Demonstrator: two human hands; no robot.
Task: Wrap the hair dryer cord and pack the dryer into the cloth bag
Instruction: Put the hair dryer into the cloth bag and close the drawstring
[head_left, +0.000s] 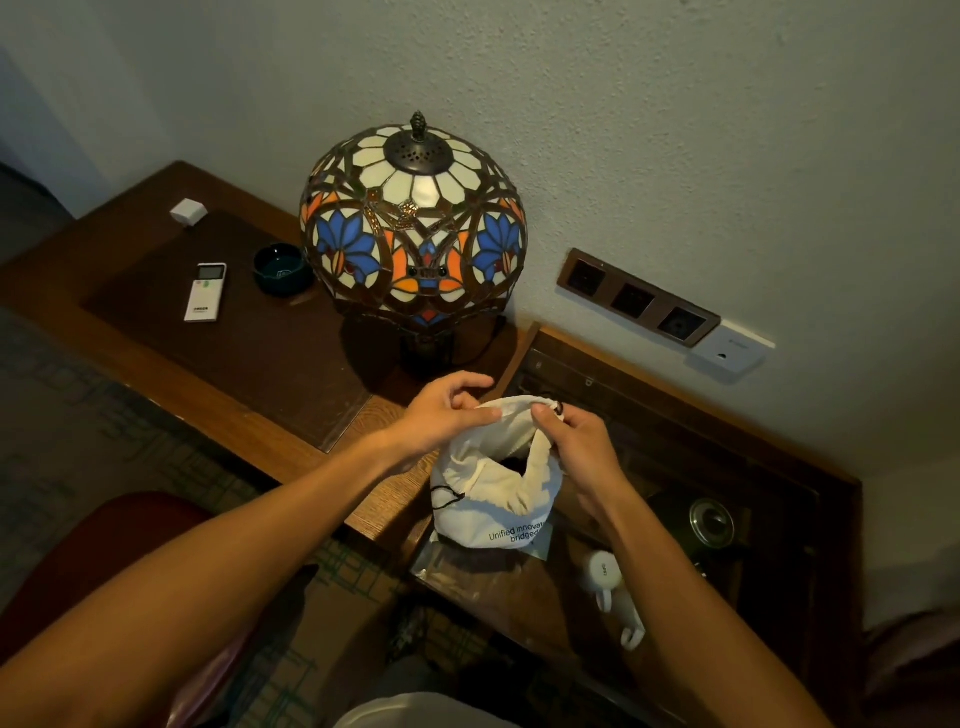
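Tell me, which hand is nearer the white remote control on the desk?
Left. The left hand pinches the cloth bag rim on the remote control side; the right hand grips the rim's farther side.

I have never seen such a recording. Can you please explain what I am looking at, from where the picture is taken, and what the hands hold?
There is no machine here. A person wears a camera on the head, so the single picture looks forward and down at their own bare arms. The left hand and right hand each pinch the rim of a white cloth bag, holding its mouth open. Something dark shows inside; I cannot tell whether it is the dryer. The bag rests at the edge of a wooden table. On the table stand a stained-glass lamp, a dark ashtray, a white remote and a small white box. Wall sockets are on the right.
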